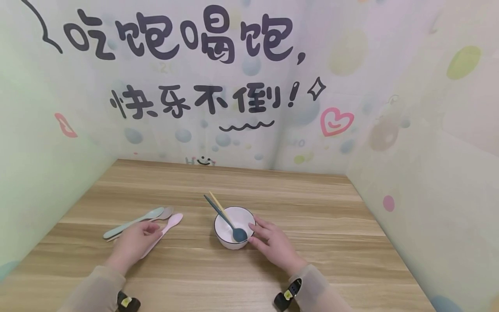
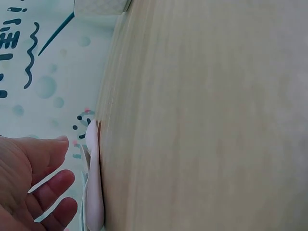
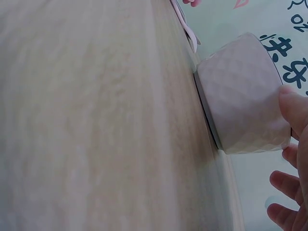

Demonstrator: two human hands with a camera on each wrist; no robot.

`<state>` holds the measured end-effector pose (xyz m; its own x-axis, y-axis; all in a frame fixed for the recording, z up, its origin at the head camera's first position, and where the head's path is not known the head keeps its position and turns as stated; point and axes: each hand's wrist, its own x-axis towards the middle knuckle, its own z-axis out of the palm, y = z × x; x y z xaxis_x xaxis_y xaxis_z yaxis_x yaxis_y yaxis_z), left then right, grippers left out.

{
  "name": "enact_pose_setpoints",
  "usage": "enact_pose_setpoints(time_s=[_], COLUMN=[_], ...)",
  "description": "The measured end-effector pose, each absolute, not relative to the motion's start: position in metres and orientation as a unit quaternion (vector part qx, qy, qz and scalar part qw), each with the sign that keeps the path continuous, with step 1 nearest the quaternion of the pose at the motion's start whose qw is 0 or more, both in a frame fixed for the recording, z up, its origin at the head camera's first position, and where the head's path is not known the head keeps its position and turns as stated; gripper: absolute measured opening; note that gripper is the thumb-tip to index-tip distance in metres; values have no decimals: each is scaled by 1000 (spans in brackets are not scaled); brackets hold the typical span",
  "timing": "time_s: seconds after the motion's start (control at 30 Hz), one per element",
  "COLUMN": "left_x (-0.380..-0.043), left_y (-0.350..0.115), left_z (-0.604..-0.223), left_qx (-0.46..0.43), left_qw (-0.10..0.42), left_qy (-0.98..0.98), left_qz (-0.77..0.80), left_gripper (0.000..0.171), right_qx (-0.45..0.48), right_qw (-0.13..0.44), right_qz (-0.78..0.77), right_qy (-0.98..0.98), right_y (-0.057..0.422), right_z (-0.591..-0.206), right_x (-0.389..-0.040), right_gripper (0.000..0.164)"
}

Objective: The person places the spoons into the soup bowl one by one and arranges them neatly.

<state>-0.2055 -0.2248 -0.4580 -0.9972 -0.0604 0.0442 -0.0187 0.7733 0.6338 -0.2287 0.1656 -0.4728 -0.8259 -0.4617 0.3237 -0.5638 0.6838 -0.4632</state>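
A white bowl (image 1: 230, 245) with a dark rim stands on the wooden table (image 1: 296, 208); the right wrist view shows the quilted outer wall of the bowl (image 3: 240, 96). A dark teal spoon (image 1: 239, 235) and a thin yellow stick (image 1: 216, 201) lean in it, both jutting out at the back left. My right hand (image 1: 274, 245) touches the bowl's right rim with spread fingertips. To the left, my left hand (image 1: 134, 242) hovers over a pink spoon (image 1: 174, 220), a pale green utensil (image 1: 128, 225) and a greyish utensil (image 1: 166, 212), its thumb and fingers apart.
A printed backdrop (image 1: 195, 138) rises behind the table's far edge, and pale walls stand left (image 1: 43, 173) and right (image 1: 432, 195). A black band with a small device (image 1: 287, 295) sits on the right wrist, and a similar device (image 1: 127, 302) on the left.
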Motion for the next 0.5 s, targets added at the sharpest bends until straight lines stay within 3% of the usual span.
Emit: enact_pose_setpoints(time_s=[0.5], left_x=[-208], left_y=[-232], left_z=[-472], left_qx=[25], left_qw=[2], left_qy=[-949], left_qz=[-314], left_gripper=[35], right_qx=[282], right_qw=[91], right_qz=[283], right_qy=[-912], right_y=[166], right_z=[-473], right_x=[-229], right_gripper=[50])
